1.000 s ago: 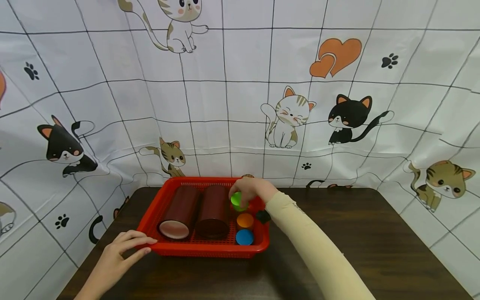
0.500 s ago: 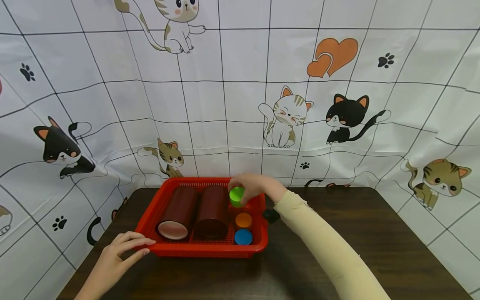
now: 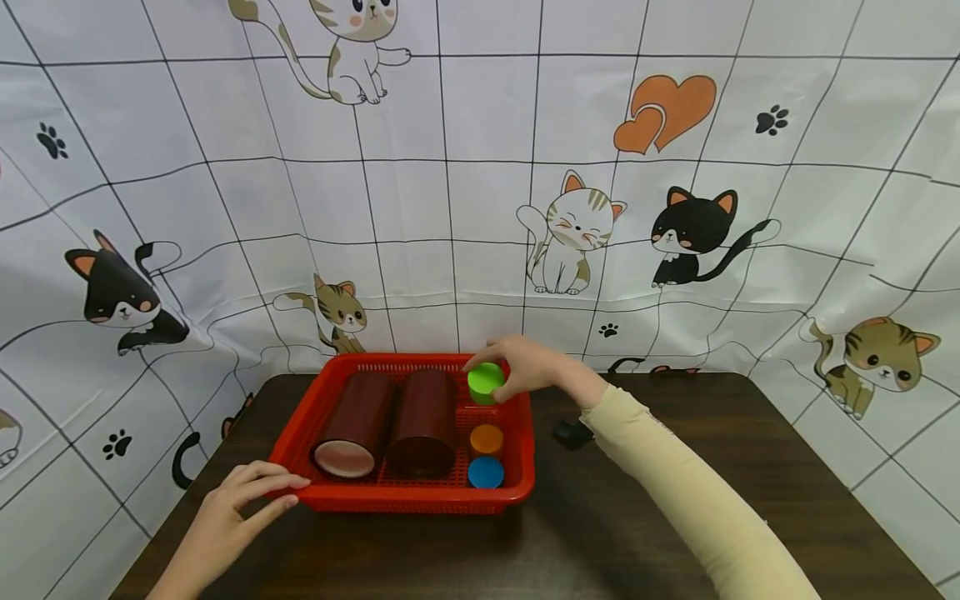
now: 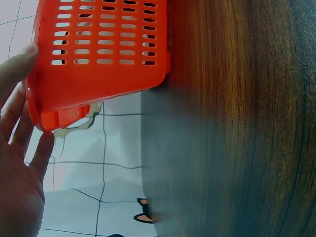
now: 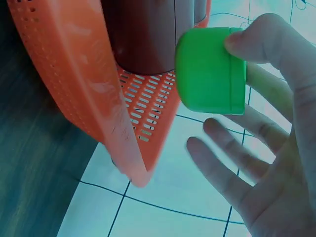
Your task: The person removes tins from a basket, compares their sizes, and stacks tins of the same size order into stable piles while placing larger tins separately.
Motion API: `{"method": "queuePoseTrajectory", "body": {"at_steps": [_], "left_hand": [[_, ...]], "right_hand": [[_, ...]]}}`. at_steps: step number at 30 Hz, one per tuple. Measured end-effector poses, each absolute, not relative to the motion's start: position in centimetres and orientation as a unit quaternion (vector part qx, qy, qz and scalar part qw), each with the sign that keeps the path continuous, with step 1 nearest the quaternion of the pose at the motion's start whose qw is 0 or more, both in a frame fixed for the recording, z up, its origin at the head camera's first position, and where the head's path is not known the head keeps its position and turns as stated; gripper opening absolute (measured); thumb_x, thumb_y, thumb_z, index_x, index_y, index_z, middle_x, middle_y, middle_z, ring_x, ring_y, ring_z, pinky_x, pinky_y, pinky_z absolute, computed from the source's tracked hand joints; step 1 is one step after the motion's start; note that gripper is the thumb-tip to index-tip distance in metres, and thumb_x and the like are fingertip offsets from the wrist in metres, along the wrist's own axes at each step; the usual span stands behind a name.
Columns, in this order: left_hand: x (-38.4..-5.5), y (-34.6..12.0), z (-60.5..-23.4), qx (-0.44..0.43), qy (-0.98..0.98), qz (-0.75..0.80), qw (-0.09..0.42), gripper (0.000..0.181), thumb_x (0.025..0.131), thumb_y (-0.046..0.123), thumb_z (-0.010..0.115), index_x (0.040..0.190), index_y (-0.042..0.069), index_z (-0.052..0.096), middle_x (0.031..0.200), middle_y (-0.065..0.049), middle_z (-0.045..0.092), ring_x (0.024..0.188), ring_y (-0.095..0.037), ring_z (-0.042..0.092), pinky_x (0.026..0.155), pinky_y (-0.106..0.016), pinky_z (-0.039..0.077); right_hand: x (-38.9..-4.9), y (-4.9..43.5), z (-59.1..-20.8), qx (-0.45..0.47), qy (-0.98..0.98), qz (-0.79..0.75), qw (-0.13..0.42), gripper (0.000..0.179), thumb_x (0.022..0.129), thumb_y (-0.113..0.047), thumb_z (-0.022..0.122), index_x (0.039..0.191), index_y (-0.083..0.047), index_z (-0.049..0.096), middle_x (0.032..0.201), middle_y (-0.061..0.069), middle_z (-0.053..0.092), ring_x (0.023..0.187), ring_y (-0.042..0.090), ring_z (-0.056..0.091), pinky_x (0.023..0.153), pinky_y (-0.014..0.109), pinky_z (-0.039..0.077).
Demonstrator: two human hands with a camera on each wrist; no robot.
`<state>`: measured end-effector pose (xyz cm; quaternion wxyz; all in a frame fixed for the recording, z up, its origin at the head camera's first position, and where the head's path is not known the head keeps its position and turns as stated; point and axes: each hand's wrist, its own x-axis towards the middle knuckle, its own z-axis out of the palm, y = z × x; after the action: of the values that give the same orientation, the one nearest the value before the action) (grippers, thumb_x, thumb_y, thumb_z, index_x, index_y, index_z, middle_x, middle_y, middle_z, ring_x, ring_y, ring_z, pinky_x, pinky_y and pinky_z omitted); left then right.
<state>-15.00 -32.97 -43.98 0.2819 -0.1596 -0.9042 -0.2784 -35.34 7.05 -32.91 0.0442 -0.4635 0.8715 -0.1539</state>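
Observation:
My right hand pinches a small green round jar over the back right corner of a red plastic basket. In the right wrist view, the thumb and a finger grip the jar's lid end, while the other fingers spread apart. My left hand holds the basket's front left corner, thumb at the outer side of the rim and fingers over it. Inside the basket lie two dark brown cylinders, the left one with a pale end and the right one dark. Orange and blue round tops sit at the right.
The basket stands on a dark wooden table, towards its back left. Behind it hangs a white cat-print sheet, close to the table's far edge. A black device sits by the right wrist.
My right hand has lifted the green jar upward from its spot behind the orange one, and the wrist has shifted right. My left hand stays on the basket corner.

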Motion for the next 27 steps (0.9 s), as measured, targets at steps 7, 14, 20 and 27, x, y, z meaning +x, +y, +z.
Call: {"method": "queuePoseTrajectory", "body": {"at_steps": [7,14,20,27], "left_hand": [[-15.0,-33.0,-44.0,-0.156,-0.905,-0.278,0.281,0.042,0.072,0.006,0.085,0.101,0.035,0.075,0.099,0.017,0.064,0.094,0.01,0.045,0.079,-0.006,0.036],[-14.9,-32.9,-44.0,-0.155,-0.906,-0.274,0.283,0.043,0.072,0.007,0.085,0.101,0.037,0.075,0.098,0.017,0.064,0.094,0.01,0.044,0.079,-0.006,0.036],[-14.9,-32.8,-43.9,-0.152,-0.907,-0.277,0.278,0.041,0.073,0.008,0.085,0.101,0.035,0.075,0.099,0.017,0.064,0.093,0.01,0.044,0.078,-0.006,0.037],[-14.8,-32.6,-43.8,-0.146,-0.91,-0.278,0.272,0.039,0.073,0.008,0.085,0.1,0.035,0.076,0.099,0.017,0.064,0.093,0.01,0.044,0.077,-0.007,0.037]], "right_hand": [[-34.9,8.9,-32.5,-0.442,0.875,-0.191,0.055,0.053,0.08,-0.019,0.073,0.132,-0.027,0.063,0.115,0.004,0.057,0.101,0.02,0.053,0.083,0.031,0.048],[-34.1,10.4,-32.4,-0.433,0.874,-0.212,0.065,0.054,0.08,-0.016,0.073,0.133,-0.024,0.062,0.116,0.007,0.055,0.11,0.028,0.06,0.096,0.043,0.054],[-33.6,11.9,-31.9,-0.431,0.871,-0.227,0.059,0.054,0.08,-0.014,0.073,0.132,-0.023,0.062,0.115,0.004,0.058,0.112,0.029,0.061,0.094,0.047,0.054],[-33.4,14.1,-31.5,-0.427,0.88,-0.206,0.04,0.055,0.08,-0.015,0.073,0.134,-0.019,0.061,0.114,0.002,0.06,0.105,0.021,0.059,0.089,0.039,0.053]]}}
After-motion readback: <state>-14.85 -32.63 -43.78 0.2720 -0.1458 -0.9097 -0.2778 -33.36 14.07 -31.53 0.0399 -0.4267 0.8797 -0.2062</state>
